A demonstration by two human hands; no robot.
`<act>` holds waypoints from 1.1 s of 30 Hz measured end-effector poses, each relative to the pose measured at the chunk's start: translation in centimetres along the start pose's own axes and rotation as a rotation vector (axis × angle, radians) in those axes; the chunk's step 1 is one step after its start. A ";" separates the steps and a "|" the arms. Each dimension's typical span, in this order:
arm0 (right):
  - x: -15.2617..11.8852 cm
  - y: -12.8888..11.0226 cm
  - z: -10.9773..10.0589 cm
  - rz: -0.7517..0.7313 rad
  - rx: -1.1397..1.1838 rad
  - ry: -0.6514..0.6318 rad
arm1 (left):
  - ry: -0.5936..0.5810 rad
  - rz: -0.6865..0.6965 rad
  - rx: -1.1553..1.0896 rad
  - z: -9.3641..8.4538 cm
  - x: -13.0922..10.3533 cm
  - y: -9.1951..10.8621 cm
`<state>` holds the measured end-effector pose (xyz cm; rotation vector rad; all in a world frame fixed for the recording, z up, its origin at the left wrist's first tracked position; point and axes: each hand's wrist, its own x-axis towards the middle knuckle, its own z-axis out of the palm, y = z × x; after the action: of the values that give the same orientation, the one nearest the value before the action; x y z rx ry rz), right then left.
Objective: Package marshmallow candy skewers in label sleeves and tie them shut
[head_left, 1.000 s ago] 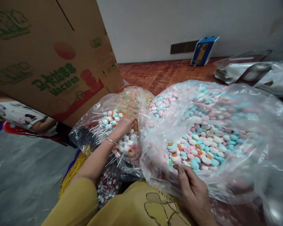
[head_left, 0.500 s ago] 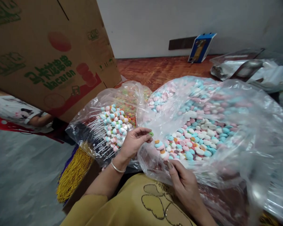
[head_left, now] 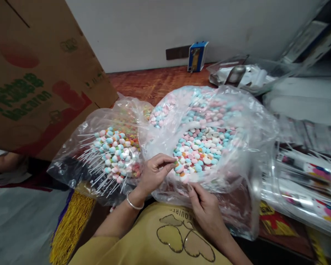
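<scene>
My right hand [head_left: 205,202] is closed on the lower end of a candy skewer [head_left: 179,170], its stick mostly hidden. Pink, blue, white and orange pieces are stacked along it. At the skewer's top end, my left hand [head_left: 157,172] pinches a small green gummy candy, largely covered by the fingertips. Just beyond my hands, an open clear plastic bag [head_left: 238,176] holds many loose pastel candies [head_left: 209,145]. To the left, finished-looking candy skewers [head_left: 113,151] lie in a heap on another clear bag, white sticks pointing left. Orange and green gummies show behind them.
A large cardboard box [head_left: 41,73] stands at the left, with a person's arm [head_left: 7,162] below it. At the back are a blue device [head_left: 198,56] and a clear tray [head_left: 256,75]. Printed plastic packaging [head_left: 311,180] lies right. Gold fringe [head_left: 73,224] hangs lower left.
My left hand has brought the green gummy candy against the skewer's top end. The view has turned right, bringing the printed packaging into sight.
</scene>
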<state>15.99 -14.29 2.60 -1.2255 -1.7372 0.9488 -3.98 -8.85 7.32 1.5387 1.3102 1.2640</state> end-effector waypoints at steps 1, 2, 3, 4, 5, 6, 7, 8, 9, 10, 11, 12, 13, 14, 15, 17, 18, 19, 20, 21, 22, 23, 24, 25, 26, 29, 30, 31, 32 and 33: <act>-0.1 -0.1 -0.1 -0.001 -0.009 0.021 | 0.012 -0.009 -0.051 0.6 0.0 -0.2; -0.2 -0.1 -0.1 -0.011 -0.022 0.047 | 0.047 -0.045 -0.141 1.4 0.1 -0.3; -0.3 -0.1 -0.2 -0.033 -0.039 0.075 | 0.090 -0.111 -0.265 2.3 0.2 -0.4; -0.3 -0.1 -0.2 -0.063 -0.058 0.103 | 0.123 -0.200 -0.407 3.3 0.4 -0.4; -0.3 -0.1 -0.3 -0.098 -0.081 0.127 | 0.138 -0.293 -0.547 4.3 0.6 -0.4; -0.3 0.1 -0.3 -0.133 -0.109 0.149 | 0.130 -0.370 -0.663 5.3 0.7 -0.2; -0.3 0.3 -0.4 -0.159 -0.142 0.162 | 0.100 -0.421 -0.745 6.3 0.8 0.1; -0.3 0.5 -0.5 -0.173 -0.181 0.169 | 0.065 -0.445 -0.795 7.3 0.9 0.4; -0.4 0.8 -0.6 -0.174 -0.223 0.172 | 0.039 -0.454 -0.822 8.2 1.0 0.7; -0.5 1.1 -0.8 -0.163 -0.268 0.173 | 0.021 -0.460 -0.839 9.0 1.0 0.9; -0.6 1.4 -0.9 -0.146 -0.316 0.174 | 0.008 -0.472 -0.854 9.8 1.0 1.1; -0.7 1.7 -1.1 -0.128 -0.362 0.176 | -0.006 -0.494 -0.865 10.5 0.9 1.1; -0.8 2.0 -1.2 -0.114 -0.404 0.184 | -0.016 -0.518 -0.875 11.2 0.8 1.1; -0.9 2.2 -1.3 -0.107 -0.440 0.198 | -0.023 -0.535 -0.880 11.8 0.7 0.9; -1.0 2.4 -1.5 -0.105 -0.468 0.216 | -0.029 -0.544 -0.887 12.4 0.7 0.7; -1.1 2.6 -1.6 -0.104 -0.497 0.252 | -0.031 -0.550 -0.904 13.4 0.6 0.3; -1.1 2.7 -1.6 -0.100 -0.500 0.267 | -0.033 -0.556 -0.913 13.8 0.5 0.2; -1.1 2.8 -1.6 -0.093 -0.498 0.275 | -0.034 -0.563 -0.917 14.1 0.5 0.2; -1.0 2.9 -1.6 -0.084 -0.489 0.280 | -0.030 -0.568 -0.914 14.3 0.5 0.2; -0.8 2.9 -1.6 -0.067 -0.475 0.280 | -0.025 -0.567 -0.905 14.5 0.5 0.3; -0.6 3.0 -1.6 -0.044 -0.452 0.277 | -0.021 -0.563 -0.889 14.6 0.5 0.4; -0.3 3.1 -1.6 -0.015 -0.419 0.271 | -0.014 -0.559 -0.872 14.7 0.5 0.4; 0.1 3.2 -1.6 0.013 -0.371 0.265 | -0.009 -0.558 -0.855 14.7 0.6 0.4; 0.5 3.3 -1.8 0.038 -0.311 0.258 | -0.017 -0.561 -0.839 14.6 0.9 0.3; 0.9 3.4 -2.0 0.059 -0.242 0.249 | -0.038 -0.562 -0.824 14.5 1.3 0.1; 1.9 3.9 -3.1 0.120 -0.062 0.266 | -0.107 -0.481 -0.705 13.3 3.7 -1.2; 2.1 4.1 -3.6 0.150 -0.029 0.291 | -0.103 -0.418 -0.615 12.6 4.9 -1.7; 2.2 4.3 -4.1 0.184 -0.012 0.321 | -0.061 -0.349 -0.491 11.8 6.2 -2.2; 2.2 4.6 -4.5 0.216 -0.006 0.351 | -0.016 -0.284 -0.336 10.9 7.5 -2.6; 2.1 4.9 -4.9 0.242 -0.006 0.374 | -0.018 -0.232 -0.165 10.0 8.8 -3.1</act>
<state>21.78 -10.39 0.63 -1.5327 -1.3201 0.7875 4.92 0.94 3.86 1.2424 1.2968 1.1758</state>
